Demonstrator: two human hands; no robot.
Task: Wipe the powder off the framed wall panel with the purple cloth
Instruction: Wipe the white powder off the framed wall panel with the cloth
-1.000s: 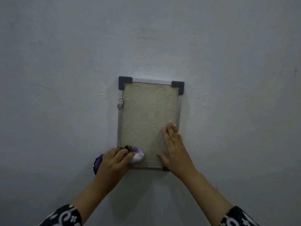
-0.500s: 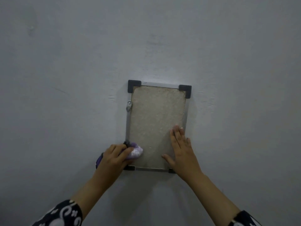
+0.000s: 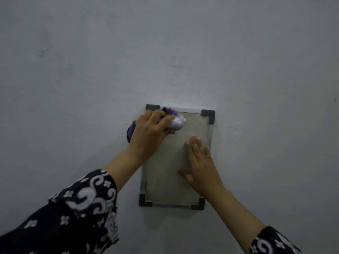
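The framed wall panel hangs on a grey wall: a metal frame with dark corner caps around a pale, powder-dusted face. My left hand is closed on the bunched purple cloth and presses it against the panel's top left corner; part of the cloth sticks out left of my palm. Flat on the right half of the panel lies my right hand, fingers together and pointing up, holding nothing. My left forearm hides the panel's left edge.
The bare grey wall surrounds the panel on all sides, with faint scuffs. Dark patterned sleeves cover both forearms near the lower edge of the view.
My left hand has slid the cloth from the panel's bottom left corner up to its top left corner. My right hand stayed flat on the panel's right side. The view has shifted upward.
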